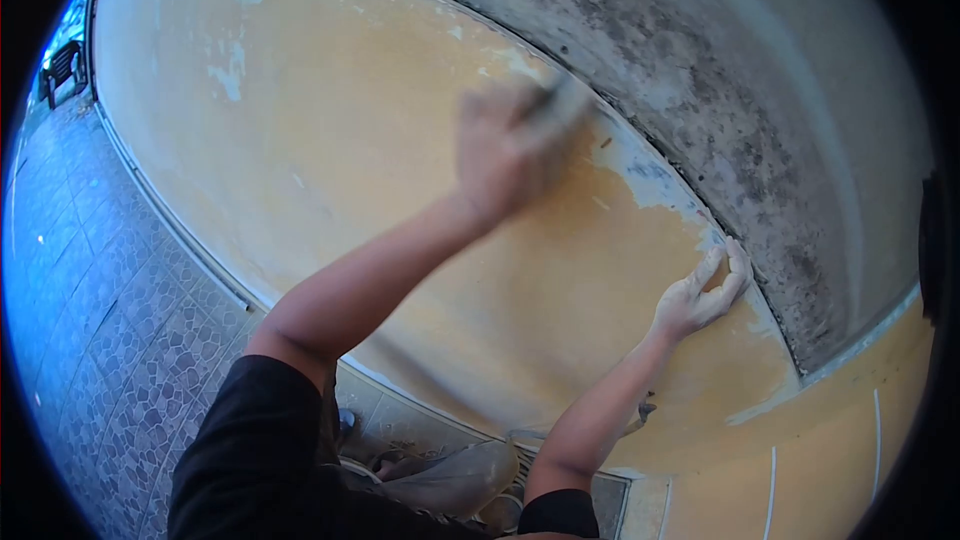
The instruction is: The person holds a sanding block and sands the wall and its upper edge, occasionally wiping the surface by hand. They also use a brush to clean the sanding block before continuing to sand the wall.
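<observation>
My left hand (505, 150) is smeared by motion against a yellow wall (380, 120) with white patches. It is closed around something with a dark part and a pale grey part, too blurred to name. That thing is close to the wall's edge, beside the rough grey strip (680, 80). Dusted with white powder, my right hand (705, 290) rests at the same edge further right. Its thumb and fingers are apart, with the fingertips on the edge and no tool showing in it. A patch of chipped white and grey (650, 175) lies on the wall between my hands.
A patterned tile floor (140, 350) runs along the left, with a pale trim (180, 230) at the wall's border. A dark chair (65, 70) stands far left. Pale lines (772, 490) mark the yellow surface at lower right. My dusty trouser leg (470, 475) shows below.
</observation>
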Motion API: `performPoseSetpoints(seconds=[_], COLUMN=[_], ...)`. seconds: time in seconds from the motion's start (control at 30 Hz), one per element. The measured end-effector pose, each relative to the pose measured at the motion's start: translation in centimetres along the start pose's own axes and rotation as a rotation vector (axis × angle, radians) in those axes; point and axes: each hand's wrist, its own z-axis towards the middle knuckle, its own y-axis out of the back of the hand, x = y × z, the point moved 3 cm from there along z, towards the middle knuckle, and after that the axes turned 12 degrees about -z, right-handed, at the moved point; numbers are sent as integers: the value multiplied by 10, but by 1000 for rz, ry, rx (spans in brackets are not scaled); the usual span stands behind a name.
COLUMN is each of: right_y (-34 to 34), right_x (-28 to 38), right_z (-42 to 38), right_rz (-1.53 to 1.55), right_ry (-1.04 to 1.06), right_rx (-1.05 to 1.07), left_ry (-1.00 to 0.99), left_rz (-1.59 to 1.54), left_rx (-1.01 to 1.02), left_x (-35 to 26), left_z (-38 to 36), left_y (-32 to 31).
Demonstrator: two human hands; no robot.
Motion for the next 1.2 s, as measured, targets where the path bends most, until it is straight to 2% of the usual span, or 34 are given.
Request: performPoseSetpoints(seconds=[0.03, 0.07, 0.13, 0.17, 0.23, 0.27, 0.33, 0.4, 0.47, 0.57, 0.6, 0.63, 0.67, 0.73, 0.8, 0.87, 0.93, 1.03, 1.07, 1.1, 1.13, 1.17, 1.2], right_y=[-1, -2, 2, 4, 10, 9, 8, 0, -4, -3, 1, 6, 10, 13, 7, 1, -1, 4, 8, 12, 13, 12, 10], right_x=[0, 0, -2, -3, -5, -5, -4, -1, -4, -7, -4, -3, -3, -2, 0, 0, 1, 4, 2, 1, -1, -5, -5], right_z=[0, 0, 1, 1, 3, 4, 3, 0, -2, -1, 1, 2, 4, 6, 5, 3, 3, 6, 7, 9, 10, 8, 6], right_rz=[-28, -57, -45, -30, -13, -10, -8, -11, -16, -19, -9, -4, -17, -14, -14, -43, -39, 10, -20, -2, 19, 46, 31], right_ry=[-13, -26, -27, 14, 71, 73, 12, -54, -116, -116, -93, -65, -61, -24, -59, -84, -126, -132, -144, -89, -38, -55, -77], right_rx=[-16, -33, -26, 2, 60, 57, 58, 31, -4, -15, 16, 52, 48, 116, 100, 23, -4, 24, 14, 51, 89, 100, 103], left_ry=[-74, -211, -201, -161, 65, 87, 217, 200, -155, -191, -111, -64, 12, 260, 451, 187, -83, -197, -137, -12, 305, 199, 193], left_rz=[-71, -2, -66, 8, 123, 131, 141, -37, -56, -73, -105, 110, 126, 44, -12, -131, -107, -11, 177, 106, 3, 153, 138], left_rx=[134, 234, 183, 163, 4, -159, -298, -83, 191, 225, 212, 125, -83, -371, -424, -106, 198, 194, 164, 2, -143, -203, -180], left_x=[-13, -28, -5, 15, 61, 87, 93, 57, 4, 10, 33, 49, 72, 107, 98, 45, -13, 9, 29, 60, 76, 71, 60], left_z=[-15, -19, -9, 0, 27, 37, 44, 21, -5, 6, 9, 24, 36, 50, 43, 23, 0, 10, 25, 38, 46, 46, 34], left_y=[-7, 0, 9, 12, 33, 39, 43, 23, 14, 25, 20, 33, 41, 53, 41, 13, -1, 3, 12, 19, 31, 34, 31])
